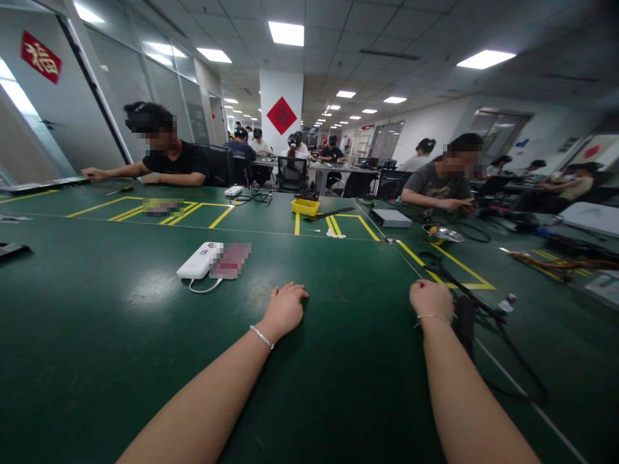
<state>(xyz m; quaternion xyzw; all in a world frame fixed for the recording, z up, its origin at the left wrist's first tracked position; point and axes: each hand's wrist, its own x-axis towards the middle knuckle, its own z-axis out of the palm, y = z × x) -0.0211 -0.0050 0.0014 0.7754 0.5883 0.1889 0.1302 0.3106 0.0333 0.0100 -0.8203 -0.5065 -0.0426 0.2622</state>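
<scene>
My left hand [286,308] lies palm down on the green tabletop [338,361], fingers loosely stretched forward, holding nothing that I can see. Nearest to it on the left are a white power bank [200,260] marked "15" and a phone [231,261], partly pixelated, with a short white cable [206,290] looping between them. My right hand [432,300] rests on the table with its fingers curled into a fist; its palm side is hidden and no object shows in it. Just right of this wrist lie a black object [465,322] and a black cable [525,361].
Yellow tape [464,265] marks outlines on the table. Farther back are a yellow bin [305,207], a grey box [391,218] and a metal bowl [442,233]. One person [167,151] sits across at the left, another [447,174] at the right. Bundled wires [546,264] lie right.
</scene>
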